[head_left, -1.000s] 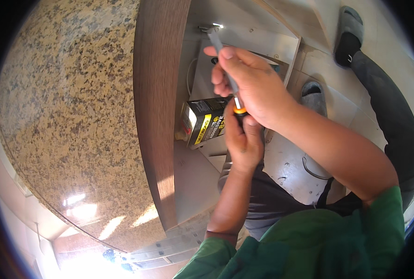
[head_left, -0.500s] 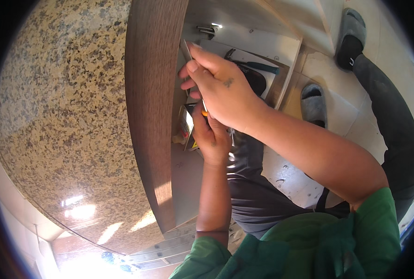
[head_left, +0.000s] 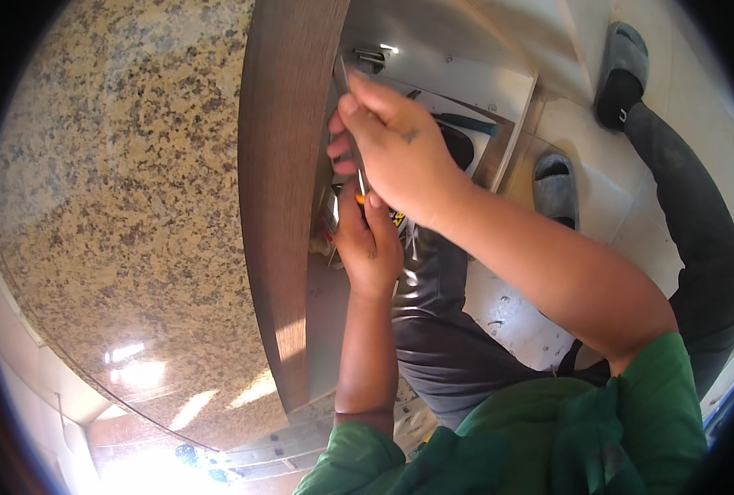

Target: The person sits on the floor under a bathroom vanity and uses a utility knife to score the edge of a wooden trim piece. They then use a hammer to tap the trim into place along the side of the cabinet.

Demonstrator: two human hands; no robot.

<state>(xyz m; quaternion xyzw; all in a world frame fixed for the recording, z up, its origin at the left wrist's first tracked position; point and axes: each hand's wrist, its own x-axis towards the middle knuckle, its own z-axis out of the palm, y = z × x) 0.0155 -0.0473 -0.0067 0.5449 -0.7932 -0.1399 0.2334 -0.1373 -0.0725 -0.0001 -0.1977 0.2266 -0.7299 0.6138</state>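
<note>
My left hand is closed around the lower end of a slim tool, where a bit of orange shows; most of that end is hidden in the fist. Just above it, my right hand grips a thin metal strip or shaft, its fingers curled and slightly blurred. A pointed grey tip sticks up past the right index finger. Whether this is one tool or two pieces held together, I cannot tell. Both hands are beside the brown wood-grain panel, over the cabinet's open interior.
A speckled granite countertop fills the left. Beyond my right hand, a hammer with a teal handle lies beside a dark rounded object. A metal hinge is on the cabinet wall. Grey slippers are on the tiled floor, right.
Both hands keep their grip and have shifted slightly within the picture. The view has moved a little, and a yellow-and-black printed item now shows beside my left hand.
</note>
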